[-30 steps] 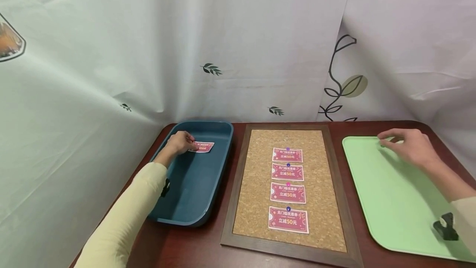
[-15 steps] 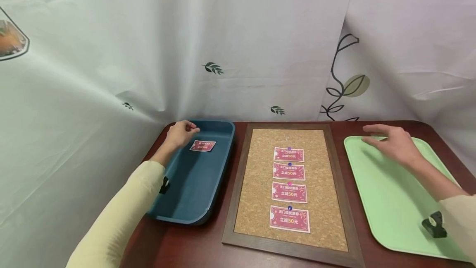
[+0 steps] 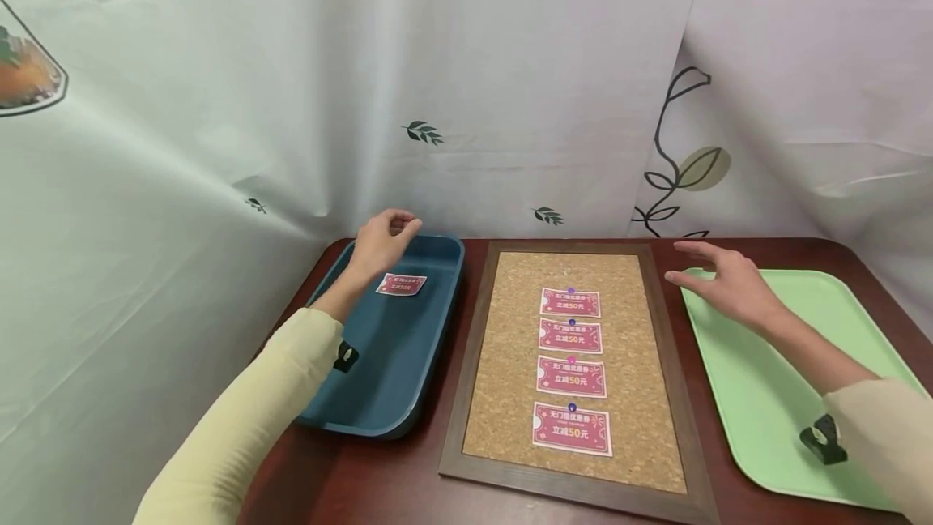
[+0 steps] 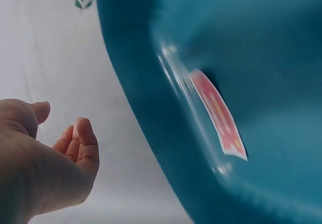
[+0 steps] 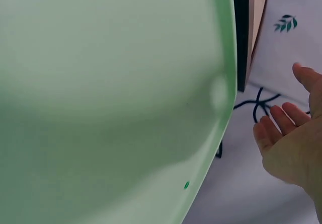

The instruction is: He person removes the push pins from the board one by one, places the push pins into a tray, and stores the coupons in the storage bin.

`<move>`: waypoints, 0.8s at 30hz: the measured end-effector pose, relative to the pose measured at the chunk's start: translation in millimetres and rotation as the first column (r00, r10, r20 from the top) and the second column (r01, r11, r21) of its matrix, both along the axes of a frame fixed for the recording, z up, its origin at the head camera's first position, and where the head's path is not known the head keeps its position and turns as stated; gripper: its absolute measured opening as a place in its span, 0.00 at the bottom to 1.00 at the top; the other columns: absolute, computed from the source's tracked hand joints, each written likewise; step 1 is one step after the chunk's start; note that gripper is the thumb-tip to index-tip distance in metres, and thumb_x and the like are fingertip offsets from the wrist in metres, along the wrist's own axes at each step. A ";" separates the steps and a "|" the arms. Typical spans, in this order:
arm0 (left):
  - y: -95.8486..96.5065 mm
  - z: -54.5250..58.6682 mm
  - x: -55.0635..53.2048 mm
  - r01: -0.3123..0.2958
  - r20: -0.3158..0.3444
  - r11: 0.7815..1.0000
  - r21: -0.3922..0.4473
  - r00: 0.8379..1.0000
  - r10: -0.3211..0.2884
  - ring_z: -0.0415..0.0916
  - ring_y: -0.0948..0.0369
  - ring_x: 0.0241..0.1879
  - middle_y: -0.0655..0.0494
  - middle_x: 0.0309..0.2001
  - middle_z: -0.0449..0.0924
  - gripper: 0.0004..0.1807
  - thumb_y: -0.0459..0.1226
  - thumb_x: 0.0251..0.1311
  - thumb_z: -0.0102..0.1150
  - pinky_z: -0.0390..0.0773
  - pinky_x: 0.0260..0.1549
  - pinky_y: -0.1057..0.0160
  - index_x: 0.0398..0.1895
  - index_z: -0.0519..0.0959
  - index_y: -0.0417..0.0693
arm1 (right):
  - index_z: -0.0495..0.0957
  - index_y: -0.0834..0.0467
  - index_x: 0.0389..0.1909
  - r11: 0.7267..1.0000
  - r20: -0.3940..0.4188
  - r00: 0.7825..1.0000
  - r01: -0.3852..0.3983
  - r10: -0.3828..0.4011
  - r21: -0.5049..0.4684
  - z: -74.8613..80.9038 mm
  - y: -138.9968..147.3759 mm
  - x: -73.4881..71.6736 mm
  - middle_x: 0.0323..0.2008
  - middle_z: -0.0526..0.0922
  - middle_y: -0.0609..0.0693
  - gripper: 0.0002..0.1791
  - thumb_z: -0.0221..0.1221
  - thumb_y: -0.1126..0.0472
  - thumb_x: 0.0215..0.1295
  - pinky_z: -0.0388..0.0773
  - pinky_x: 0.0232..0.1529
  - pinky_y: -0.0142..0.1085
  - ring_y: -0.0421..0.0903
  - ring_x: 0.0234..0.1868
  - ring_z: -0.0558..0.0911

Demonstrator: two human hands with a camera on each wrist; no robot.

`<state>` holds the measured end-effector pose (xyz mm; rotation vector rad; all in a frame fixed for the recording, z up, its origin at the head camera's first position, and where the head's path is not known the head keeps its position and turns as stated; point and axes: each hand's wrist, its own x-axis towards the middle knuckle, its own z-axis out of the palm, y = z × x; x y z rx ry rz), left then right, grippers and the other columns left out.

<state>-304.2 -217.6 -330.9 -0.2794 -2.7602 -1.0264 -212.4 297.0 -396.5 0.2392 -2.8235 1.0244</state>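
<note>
My left hand hovers over the far end of the blue tub, loosely curled and holding nothing. One pink coupon lies in that tub, also visible in the left wrist view as a bent pink coupon. Between the corkboard and the green tray, my right hand is raised with thumb and fingers spread and nothing in them. Several pink coupons are pinned in a column on the cork, the lowest coupon by a blue pushpin.
In the right wrist view a small green item lies near the tray's edge; its kind is unclear. A brown wooden frame surrounds the cork. Behind the dark red table hangs a white printed cloth.
My left hand has left the coupon in the tub, rising away and to the right. From above the green tray my right hand has moved left, its fingers spreading wider.
</note>
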 end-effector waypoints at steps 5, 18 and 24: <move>25.3 5.1 4.4 0.047 0.034 0.997 0.057 0.998 -0.049 0.78 0.46 0.65 0.44 0.63 0.81 0.26 0.49 0.79 0.58 0.77 0.62 0.44 0.70 0.77 0.42 | 0.68 0.67 0.75 1.000 0.023 1.000 -0.009 0.009 0.009 4.0 -18.5 -1.5 0.71 0.68 0.76 0.38 0.65 0.48 0.76 0.74 0.55 0.69 0.74 0.64 0.74; 81.6 15.9 15.6 0.163 0.055 0.982 0.091 0.984 -0.168 0.77 0.50 0.65 0.49 0.66 0.80 0.26 0.52 0.80 0.55 0.77 0.62 0.48 0.71 0.77 0.46 | 0.71 0.68 0.72 0.994 0.010 0.994 -0.107 0.107 -0.019 -0.8 -60.0 -4.9 0.69 0.73 0.71 0.34 0.69 0.54 0.73 0.68 0.65 0.69 0.71 0.71 0.69; 100.7 15.0 16.8 0.195 0.046 0.977 0.089 0.979 -0.200 0.78 0.51 0.64 0.49 0.64 0.81 0.25 0.51 0.80 0.55 0.77 0.62 0.49 0.69 0.78 0.46 | 0.73 0.68 0.71 0.991 0.020 0.991 -0.130 0.131 -0.040 -5.1 -73.3 -8.4 0.69 0.75 0.70 0.33 0.68 0.55 0.73 0.71 0.63 0.68 0.70 0.69 0.72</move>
